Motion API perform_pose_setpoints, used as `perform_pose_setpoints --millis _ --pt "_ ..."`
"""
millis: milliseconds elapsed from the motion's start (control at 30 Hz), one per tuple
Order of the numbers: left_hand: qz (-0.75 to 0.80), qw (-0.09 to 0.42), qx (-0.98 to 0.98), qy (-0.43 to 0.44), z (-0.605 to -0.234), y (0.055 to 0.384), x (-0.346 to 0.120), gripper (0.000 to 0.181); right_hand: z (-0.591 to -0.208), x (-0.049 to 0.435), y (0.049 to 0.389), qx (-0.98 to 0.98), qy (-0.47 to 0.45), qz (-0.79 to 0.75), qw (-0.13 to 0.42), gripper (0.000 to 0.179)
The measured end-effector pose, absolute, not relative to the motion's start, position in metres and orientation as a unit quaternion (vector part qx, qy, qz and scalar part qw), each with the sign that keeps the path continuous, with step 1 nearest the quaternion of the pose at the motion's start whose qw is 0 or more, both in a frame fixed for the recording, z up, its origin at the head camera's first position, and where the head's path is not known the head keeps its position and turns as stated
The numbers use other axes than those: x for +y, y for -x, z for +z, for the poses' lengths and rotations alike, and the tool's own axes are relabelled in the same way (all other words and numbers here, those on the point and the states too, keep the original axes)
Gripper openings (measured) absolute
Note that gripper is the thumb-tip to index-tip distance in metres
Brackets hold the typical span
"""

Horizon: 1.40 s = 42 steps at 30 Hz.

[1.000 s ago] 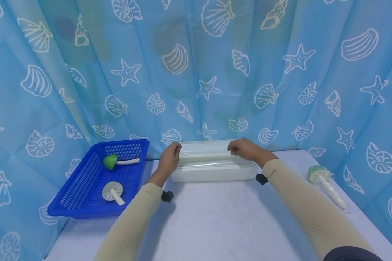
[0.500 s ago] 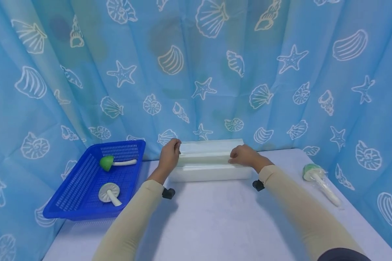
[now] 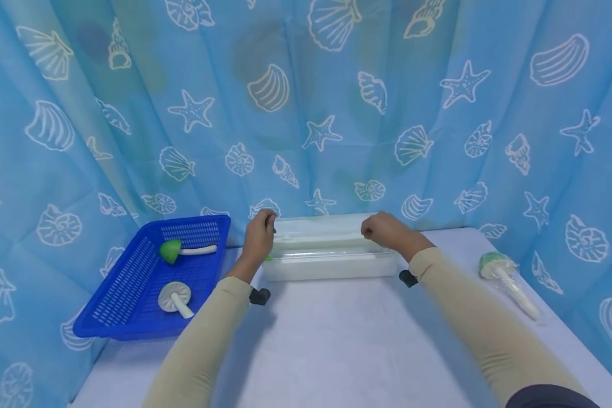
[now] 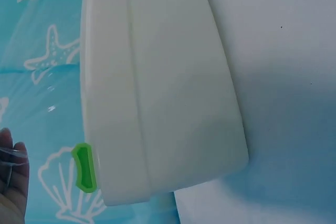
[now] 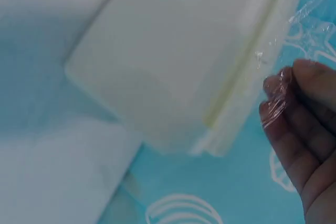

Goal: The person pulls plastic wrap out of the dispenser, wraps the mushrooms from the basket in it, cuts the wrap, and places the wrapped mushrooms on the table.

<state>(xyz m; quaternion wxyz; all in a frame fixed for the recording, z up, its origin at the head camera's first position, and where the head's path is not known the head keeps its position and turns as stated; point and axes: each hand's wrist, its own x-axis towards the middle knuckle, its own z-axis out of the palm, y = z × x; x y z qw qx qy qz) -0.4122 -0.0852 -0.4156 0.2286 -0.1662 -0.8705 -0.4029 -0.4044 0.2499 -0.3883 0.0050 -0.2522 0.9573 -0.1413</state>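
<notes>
One table [image 3: 331, 340] bears one box [image 3: 331, 269], three mushrooms [image 3: 188, 251] [image 3: 175, 297] [image 3: 507, 279]; two hands [image 3: 258, 239] [image 3: 387, 231] hold film [image 5: 276, 103].

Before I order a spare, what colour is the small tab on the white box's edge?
The tab is bright green, clearest in the left wrist view.

The box [image 3: 331, 268] is white, the curtain [image 3: 336, 181] shell-printed blue

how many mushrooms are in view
3: a back mushroom and a front mushroom in the blue basket, plus a wrapped mushroom on the table, far right.
</notes>
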Motion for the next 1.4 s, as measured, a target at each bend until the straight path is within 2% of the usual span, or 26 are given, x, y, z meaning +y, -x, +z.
perform_pose_setpoints --millis 167,300,500,900,1133,1400 --pt "-0.403 0.237 -0.868 0.170 -0.415 0.413 -0.087 0.021 -0.368 0.255 0.400 0.960 0.256 -0.115 0.003 0.020" --pt "-0.404 0.233 -0.869 0.166 -0.414 0.410 -0.084 0.020 -0.359 0.256 0.398 0.962 0.264 -0.074 -0.008 0.014" --pt "-0.400 0.225 -0.874 0.162 -0.414 0.407 -0.083 0.022 -0.347 0.254 0.396 0.962 0.271 -0.031 0.007 0.008" --pt "-0.427 0.246 -0.854 0.167 -0.408 0.401 -0.089 0.022 -0.339 0.262 0.392 0.958 0.259 -0.119 0.034 0.009" --pt "-0.418 0.282 -0.843 0.186 -0.393 0.399 -0.087 0.022 -0.336 0.264 0.388 0.962 0.248 -0.115 -0.006 0.010" --pt "-0.418 0.282 -0.843 0.187 -0.374 0.396 -0.087 0.021 -0.326 0.262 0.382 0.962 0.244 -0.116 -0.038 0.011"
